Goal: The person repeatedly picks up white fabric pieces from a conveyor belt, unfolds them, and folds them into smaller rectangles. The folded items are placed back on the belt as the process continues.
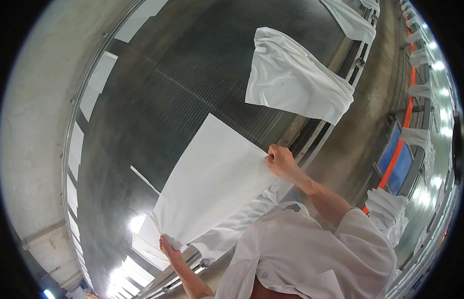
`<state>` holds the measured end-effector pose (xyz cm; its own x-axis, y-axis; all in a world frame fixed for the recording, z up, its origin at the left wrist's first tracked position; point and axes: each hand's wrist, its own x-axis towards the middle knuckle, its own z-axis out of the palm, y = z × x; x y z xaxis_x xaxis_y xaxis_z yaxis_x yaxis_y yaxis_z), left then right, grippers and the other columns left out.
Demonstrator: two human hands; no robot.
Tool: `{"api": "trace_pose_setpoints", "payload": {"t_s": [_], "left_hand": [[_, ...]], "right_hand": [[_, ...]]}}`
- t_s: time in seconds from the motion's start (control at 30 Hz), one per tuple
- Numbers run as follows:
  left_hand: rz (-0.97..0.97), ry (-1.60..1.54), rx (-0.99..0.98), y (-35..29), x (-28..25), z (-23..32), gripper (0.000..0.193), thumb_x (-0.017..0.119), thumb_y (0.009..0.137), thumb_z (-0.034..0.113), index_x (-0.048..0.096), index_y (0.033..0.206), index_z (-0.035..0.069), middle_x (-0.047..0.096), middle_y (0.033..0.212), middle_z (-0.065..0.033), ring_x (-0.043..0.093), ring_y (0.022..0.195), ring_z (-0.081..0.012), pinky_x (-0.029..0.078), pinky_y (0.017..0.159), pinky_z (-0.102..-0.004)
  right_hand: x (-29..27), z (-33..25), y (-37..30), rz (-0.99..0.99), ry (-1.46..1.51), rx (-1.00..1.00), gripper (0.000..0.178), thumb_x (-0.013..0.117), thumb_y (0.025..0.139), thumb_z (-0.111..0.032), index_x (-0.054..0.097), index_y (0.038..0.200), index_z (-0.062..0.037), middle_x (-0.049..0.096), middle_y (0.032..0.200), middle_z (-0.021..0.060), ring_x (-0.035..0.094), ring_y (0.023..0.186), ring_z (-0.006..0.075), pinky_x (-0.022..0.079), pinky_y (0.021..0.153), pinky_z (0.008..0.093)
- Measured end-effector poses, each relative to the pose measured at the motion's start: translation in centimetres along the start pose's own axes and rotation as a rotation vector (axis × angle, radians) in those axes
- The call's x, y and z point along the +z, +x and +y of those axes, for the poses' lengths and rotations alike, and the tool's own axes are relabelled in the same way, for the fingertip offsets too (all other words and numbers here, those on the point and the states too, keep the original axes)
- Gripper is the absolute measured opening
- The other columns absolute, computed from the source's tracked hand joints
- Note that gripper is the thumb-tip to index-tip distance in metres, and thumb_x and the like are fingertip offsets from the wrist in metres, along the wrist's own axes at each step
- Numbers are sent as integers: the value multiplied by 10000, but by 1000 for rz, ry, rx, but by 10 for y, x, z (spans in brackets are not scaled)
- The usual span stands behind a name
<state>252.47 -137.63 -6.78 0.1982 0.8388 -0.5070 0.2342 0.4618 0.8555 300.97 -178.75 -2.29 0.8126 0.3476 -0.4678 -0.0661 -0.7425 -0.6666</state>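
A white fabric panel (217, 174) is stretched between my two hands above a long dark table (142, 119). My right hand (281, 160) is closed on its right edge, near the table's metal side rail. At the panel's near left corner, my left hand (169, 246) pinches the cloth. More white fabric hangs beneath the panel, against my body; how it joins the panel is hidden. Farther off, a rumpled white cloth piece (292, 74) lies on the table, draped over the right rail.
White pieces (100, 72) lie along the table's far left edge. Another white cloth (351, 22) hangs over the rail at the top. To the right, beyond an aisle, an orange strip (397, 149), a blue framed panel (396, 159) and several hanging white cloths run alongside a second table.
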Motion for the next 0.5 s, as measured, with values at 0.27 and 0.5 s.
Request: {"api": "trace_pose_setpoints", "payload": {"t_s": [0.27,0.5], "left_hand": [[-24,-13,8,-8,8,2,122,643,1003,219,610,1040,107,665,982,-43,663,903,-205,577,756,-385],[120,150,114,-18,33,6,175,646,1004,229,603,1012,60,669,941,-61,646,840,-173,551,741,-345]], "right_hand": [[0,1,1,-1,19,2,150,603,861,-94,635,915,42,689,898,274,675,903,471,530,788,521],[0,0,0,5,17,-8,148,625,863,-106,641,910,33,695,898,263,680,899,466,533,782,520]]}}
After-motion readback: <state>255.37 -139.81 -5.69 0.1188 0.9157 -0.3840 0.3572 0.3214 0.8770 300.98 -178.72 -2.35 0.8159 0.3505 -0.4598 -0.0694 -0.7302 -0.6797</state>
